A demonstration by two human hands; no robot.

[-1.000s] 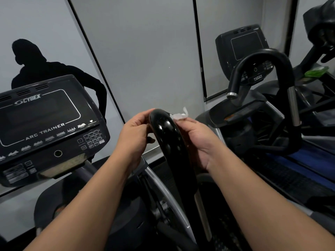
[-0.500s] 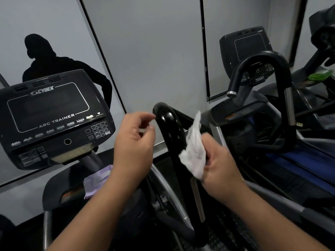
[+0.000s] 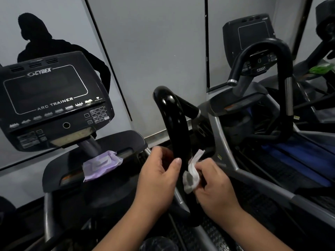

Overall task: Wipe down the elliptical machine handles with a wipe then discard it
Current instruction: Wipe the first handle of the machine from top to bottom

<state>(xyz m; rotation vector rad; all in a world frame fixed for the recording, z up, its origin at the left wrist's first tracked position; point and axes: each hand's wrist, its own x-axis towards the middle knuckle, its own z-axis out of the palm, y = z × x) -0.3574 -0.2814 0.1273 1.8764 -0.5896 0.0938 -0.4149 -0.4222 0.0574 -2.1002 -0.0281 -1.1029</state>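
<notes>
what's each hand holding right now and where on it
The right hand pinches the white wipe at its bunched middle, against the black handle. The left hand grips the handle's lower stretch.

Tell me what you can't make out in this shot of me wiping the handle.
Head view:
- Right hand fingertips: hidden by the wipe and the handle.
- Handle's base: behind both hands, including the left hand.
- Purple packet print: too small.
- Console button labels: too small.

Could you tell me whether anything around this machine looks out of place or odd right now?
Only the purple wipes packet, lying crooked on the ledge below the console. Nothing looks spilled or damaged.
</notes>
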